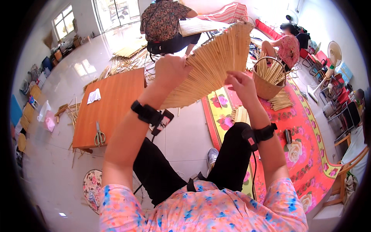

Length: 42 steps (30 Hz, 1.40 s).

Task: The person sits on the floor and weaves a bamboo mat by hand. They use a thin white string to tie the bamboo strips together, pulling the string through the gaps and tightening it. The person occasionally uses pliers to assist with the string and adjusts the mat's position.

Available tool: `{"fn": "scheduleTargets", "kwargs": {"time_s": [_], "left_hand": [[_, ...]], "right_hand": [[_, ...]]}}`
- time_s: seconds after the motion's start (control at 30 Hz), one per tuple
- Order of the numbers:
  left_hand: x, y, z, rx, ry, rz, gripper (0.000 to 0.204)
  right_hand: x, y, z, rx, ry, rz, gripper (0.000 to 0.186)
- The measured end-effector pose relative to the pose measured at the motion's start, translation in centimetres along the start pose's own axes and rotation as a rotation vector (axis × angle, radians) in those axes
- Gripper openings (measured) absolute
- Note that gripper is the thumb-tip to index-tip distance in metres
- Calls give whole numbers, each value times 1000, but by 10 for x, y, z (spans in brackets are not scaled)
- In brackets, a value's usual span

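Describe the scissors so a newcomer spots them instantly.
In the left half, find the orange-brown table. The scissors lie near its closest edge, pointing away. Their slim, two-looped outline sets them apart from the white cloth farther back.

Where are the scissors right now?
In the head view, the scissors lie at left, on the orange-brown table by its near edge, below the white cloth in the picture.

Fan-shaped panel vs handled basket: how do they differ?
The panel is thin and fan-shaped; the basket is rounded, filled with sticks. The panel is raised, gripped by the left hand with the right hand at its edge; the basket stands on the floral mat. Both are tan.
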<state>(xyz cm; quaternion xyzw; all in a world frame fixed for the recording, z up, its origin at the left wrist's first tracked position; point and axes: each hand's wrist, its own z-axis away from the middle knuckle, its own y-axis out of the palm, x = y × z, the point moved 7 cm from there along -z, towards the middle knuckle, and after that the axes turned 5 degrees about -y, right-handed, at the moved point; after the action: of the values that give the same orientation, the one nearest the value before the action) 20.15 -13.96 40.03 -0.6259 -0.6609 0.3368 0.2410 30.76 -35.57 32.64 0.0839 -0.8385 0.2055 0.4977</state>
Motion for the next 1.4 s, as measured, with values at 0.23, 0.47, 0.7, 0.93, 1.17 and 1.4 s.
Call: {"fn": "scheduleTargets", "kwargs": {"time_s": [0.23, 0.47, 0.7, 0.93, 1.17, 1.4], "left_hand": [[11, 65, 88, -33, -438, 177, 28], [-19, 93, 156, -46, -548, 344, 31], [-57, 89, 204, -23, -351, 476, 68], [-79, 64, 240, 140, -207, 663, 78], [40, 53, 223, -58, -201, 569, 53], [337, 170, 336, 216, -975, -184, 49]], "right_hand": [[16, 73, -18, -160, 15, -171, 61], [-6, 118, -4, -121, -5, 121, 68], [8, 84, 23, -157, 29, 243, 51], [38, 65, 56, -111, 31, 592, 46], [66, 73, 86, -22, 46, 718, 34], [71, 80, 94, -145, -81, 710, 38]]}}
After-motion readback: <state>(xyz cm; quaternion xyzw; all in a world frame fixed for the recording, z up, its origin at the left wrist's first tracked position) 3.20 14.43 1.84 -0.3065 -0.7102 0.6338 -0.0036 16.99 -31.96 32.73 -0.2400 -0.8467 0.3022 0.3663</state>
